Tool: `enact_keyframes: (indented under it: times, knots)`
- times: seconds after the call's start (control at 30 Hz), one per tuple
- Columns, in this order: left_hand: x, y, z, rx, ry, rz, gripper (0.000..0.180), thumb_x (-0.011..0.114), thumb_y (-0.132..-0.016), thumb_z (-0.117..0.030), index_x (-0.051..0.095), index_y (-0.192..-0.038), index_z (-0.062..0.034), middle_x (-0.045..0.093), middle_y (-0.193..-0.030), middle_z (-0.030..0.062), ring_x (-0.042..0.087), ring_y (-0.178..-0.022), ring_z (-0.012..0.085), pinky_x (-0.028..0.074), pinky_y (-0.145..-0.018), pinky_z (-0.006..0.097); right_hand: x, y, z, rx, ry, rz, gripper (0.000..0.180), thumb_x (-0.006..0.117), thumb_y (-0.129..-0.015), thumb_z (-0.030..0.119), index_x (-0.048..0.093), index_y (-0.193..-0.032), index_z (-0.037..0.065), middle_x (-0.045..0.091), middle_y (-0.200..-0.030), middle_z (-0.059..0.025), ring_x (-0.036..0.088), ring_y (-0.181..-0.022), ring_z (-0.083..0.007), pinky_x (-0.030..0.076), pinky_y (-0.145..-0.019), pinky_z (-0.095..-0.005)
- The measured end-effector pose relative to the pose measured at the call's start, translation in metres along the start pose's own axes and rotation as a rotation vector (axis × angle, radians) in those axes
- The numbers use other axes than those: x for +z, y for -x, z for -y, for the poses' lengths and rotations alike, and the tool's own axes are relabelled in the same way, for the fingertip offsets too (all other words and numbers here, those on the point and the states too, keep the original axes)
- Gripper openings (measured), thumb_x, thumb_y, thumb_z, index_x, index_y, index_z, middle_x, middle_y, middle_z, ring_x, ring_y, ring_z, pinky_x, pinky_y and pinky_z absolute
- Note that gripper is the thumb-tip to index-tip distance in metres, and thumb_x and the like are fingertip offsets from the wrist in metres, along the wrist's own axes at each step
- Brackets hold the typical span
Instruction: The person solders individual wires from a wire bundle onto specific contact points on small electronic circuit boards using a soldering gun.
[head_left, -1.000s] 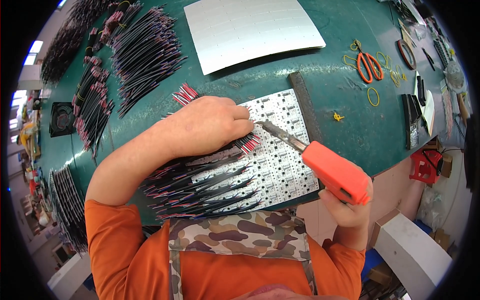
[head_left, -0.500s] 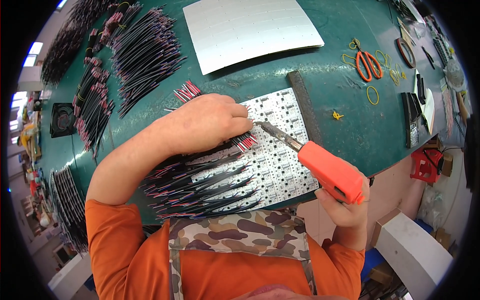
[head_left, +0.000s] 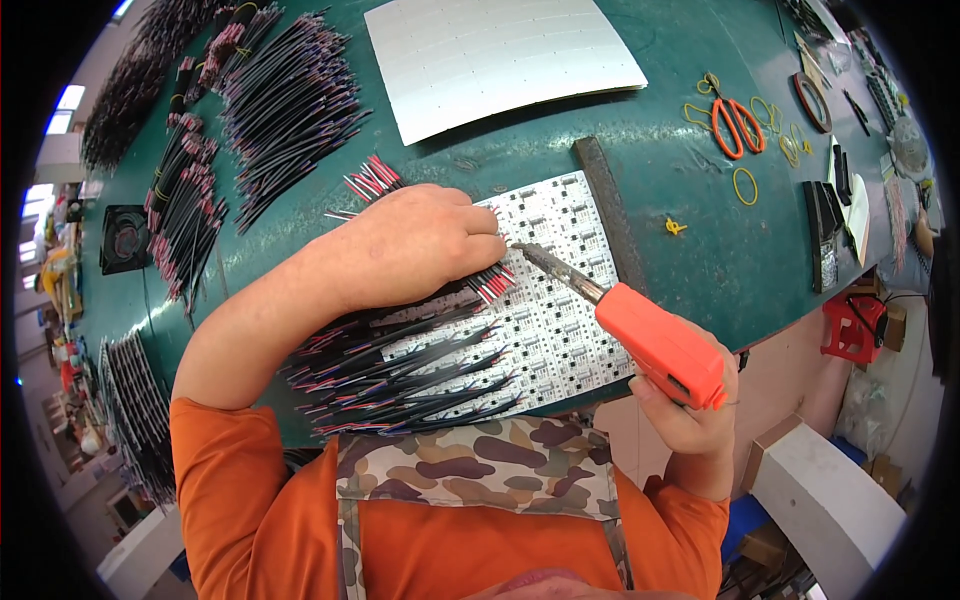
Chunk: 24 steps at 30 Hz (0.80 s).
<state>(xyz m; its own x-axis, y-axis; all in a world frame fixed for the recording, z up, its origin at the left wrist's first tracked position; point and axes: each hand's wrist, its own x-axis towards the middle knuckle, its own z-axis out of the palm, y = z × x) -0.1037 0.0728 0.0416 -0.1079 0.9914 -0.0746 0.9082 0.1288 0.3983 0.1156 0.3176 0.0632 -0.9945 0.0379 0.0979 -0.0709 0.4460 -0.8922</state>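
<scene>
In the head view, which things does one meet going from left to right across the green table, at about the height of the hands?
Small black fan → bundles of black wires → left hand holding wires on the white circuit panel → orange soldering iron in the right hand → black flat case.

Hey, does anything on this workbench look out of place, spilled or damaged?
Nothing stands out. The left hand presses wires onto the white circuit panel, the right hand holds the orange soldering iron to it, and the wire bundles lie sorted.
</scene>
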Motion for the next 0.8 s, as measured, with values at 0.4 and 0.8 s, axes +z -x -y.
enact_keyframes:
  times: [0.4, 0.8]
  knots:
    - [-0.007, 0.008, -0.003, -0.106, 0.053, -0.112, 0.028, 0.066, -0.073, -0.002, 0.066, -0.101, -0.0059, 0.060, -0.088, 0.0088, 0.061, -0.084, 0.0303, 0.049, -0.072, 0.039, -0.007, 0.017, -0.006, 0.084, -0.150, -0.097, 0.052, 0.074, -0.073, -0.001, 0.057, -0.122, -0.009, 0.068, -0.110, -0.0159, 0.067, -0.093, -0.0197, 0.051, -0.083, -0.0311]
    - [-0.034, 0.012, -0.023, -0.571, 0.586, -0.248, 0.024, 0.080, -0.080, -0.013, 0.061, -0.090, -0.0028, 0.058, -0.072, 0.0032, 0.047, -0.067, 0.0090, 0.043, -0.062, 0.027, -0.007, 0.025, -0.009, -0.003, -0.176, -0.133, 0.046, 0.073, -0.073, 0.000, 0.061, -0.117, -0.005, 0.066, -0.114, -0.0183, 0.067, -0.089, -0.0235, 0.051, -0.081, -0.0329]
